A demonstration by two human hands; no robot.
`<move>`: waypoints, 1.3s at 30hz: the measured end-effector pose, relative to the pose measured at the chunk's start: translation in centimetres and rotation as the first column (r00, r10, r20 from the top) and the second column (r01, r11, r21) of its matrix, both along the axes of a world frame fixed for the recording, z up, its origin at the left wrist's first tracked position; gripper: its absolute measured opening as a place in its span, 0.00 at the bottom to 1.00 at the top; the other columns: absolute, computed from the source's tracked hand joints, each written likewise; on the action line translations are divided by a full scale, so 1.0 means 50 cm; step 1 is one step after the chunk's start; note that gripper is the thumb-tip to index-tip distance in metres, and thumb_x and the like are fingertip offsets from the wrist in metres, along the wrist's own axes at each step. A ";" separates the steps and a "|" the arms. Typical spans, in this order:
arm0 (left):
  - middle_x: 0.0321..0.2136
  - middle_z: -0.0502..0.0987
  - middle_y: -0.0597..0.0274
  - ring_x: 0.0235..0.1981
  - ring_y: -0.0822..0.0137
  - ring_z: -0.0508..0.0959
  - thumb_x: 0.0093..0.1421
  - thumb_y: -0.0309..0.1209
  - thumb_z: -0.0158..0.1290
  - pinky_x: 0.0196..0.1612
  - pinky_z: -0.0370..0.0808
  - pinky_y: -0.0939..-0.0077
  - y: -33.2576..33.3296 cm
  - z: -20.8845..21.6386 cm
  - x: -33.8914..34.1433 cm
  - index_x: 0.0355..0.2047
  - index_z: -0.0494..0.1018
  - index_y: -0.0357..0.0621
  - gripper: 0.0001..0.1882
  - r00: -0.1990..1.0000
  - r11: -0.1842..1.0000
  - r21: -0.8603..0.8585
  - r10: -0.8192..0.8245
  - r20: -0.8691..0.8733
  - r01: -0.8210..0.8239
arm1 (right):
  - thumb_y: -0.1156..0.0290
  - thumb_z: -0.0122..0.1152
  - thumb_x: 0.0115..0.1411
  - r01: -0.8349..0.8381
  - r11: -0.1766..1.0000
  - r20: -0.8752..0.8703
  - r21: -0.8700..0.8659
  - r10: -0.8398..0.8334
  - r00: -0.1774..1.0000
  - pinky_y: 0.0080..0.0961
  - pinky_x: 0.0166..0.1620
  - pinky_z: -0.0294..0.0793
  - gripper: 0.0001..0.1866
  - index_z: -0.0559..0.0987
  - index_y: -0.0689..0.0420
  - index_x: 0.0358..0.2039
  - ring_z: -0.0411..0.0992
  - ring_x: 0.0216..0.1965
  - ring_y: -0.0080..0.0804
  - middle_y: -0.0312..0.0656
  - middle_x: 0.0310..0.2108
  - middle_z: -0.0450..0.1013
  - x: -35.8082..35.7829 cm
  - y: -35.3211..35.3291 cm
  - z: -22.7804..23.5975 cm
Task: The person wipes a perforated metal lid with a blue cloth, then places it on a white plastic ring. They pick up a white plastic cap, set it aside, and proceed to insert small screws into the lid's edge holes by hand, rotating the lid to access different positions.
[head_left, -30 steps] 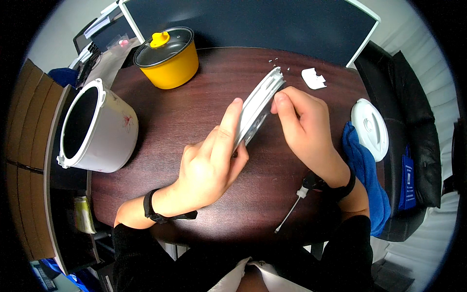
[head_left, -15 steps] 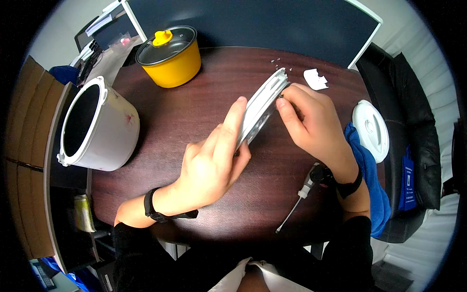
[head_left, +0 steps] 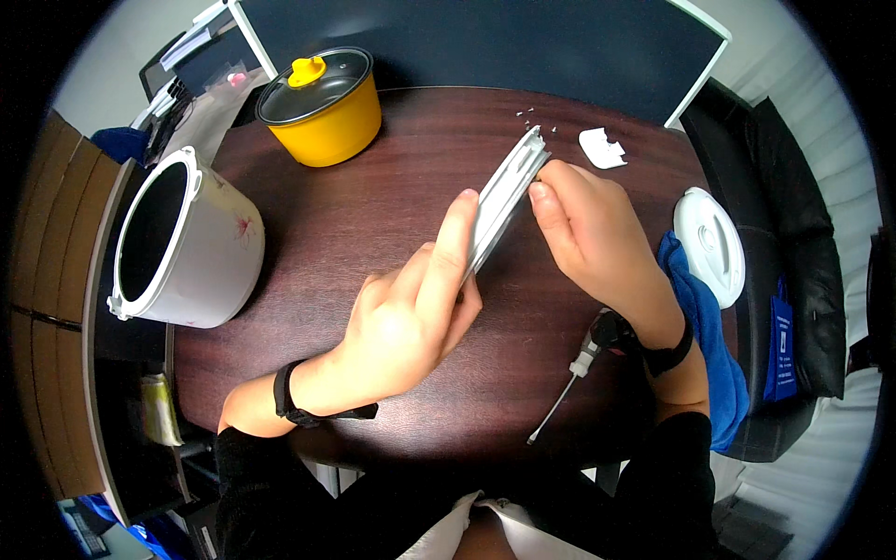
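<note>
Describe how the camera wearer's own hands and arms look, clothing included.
The left hand and right hand are bare, without gloves. A black band circles the left wrist and another black band the right. Black sleeves leave part of each forearm uncovered.

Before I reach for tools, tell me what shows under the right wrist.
A screwdriver: its thin shaft and part of its pale handle show against the table. Its far end, by the dark wristband, seems covered and cannot be made out.
</note>
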State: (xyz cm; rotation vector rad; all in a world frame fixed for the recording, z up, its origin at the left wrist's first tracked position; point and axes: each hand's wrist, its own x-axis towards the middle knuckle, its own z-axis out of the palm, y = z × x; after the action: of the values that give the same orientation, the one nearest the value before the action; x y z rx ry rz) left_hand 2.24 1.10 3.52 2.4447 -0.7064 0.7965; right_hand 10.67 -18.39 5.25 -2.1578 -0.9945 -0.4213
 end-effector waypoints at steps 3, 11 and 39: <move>0.24 0.75 0.54 0.18 0.64 0.77 0.50 0.19 0.57 0.19 0.75 0.72 -0.003 0.000 0.001 0.62 0.55 0.30 0.39 1.000 1.000 0.001 -0.005 0.019 0.005 | 0.66 0.49 0.66 -0.044 0.951 -0.524 0.305 0.206 0.826 0.34 0.25 0.68 0.13 0.68 0.60 0.27 0.69 0.19 0.41 0.45 0.17 0.65 -0.005 0.002 0.004; 0.25 0.76 0.54 0.18 0.63 0.77 0.51 0.20 0.57 0.19 0.75 0.71 0.004 0.007 0.006 0.64 0.55 0.34 0.40 0.999 0.999 -0.023 0.028 -0.038 -0.029 | 0.65 0.52 0.65 0.032 0.969 -0.548 0.245 0.111 0.829 0.30 0.23 0.65 0.12 0.70 0.60 0.29 0.70 0.21 0.34 0.42 0.19 0.65 -0.007 0.001 0.005; 0.41 0.76 0.34 0.21 0.61 0.80 0.38 0.15 0.58 0.19 0.75 0.73 0.019 0.027 -0.016 0.50 0.63 0.16 0.35 0.957 0.950 0.312 -0.113 0.267 0.025 | 0.64 0.43 0.70 0.073 0.699 -0.619 0.712 0.576 0.534 0.16 0.19 0.59 0.16 0.68 0.59 0.26 0.56 0.14 0.14 0.31 0.18 0.61 -0.050 0.011 0.008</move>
State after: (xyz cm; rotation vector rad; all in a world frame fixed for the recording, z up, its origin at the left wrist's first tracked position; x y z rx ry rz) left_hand 1.43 2.03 4.88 2.5837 -1.0909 1.0931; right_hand 8.19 -17.83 5.67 -1.2010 -0.4726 0.3669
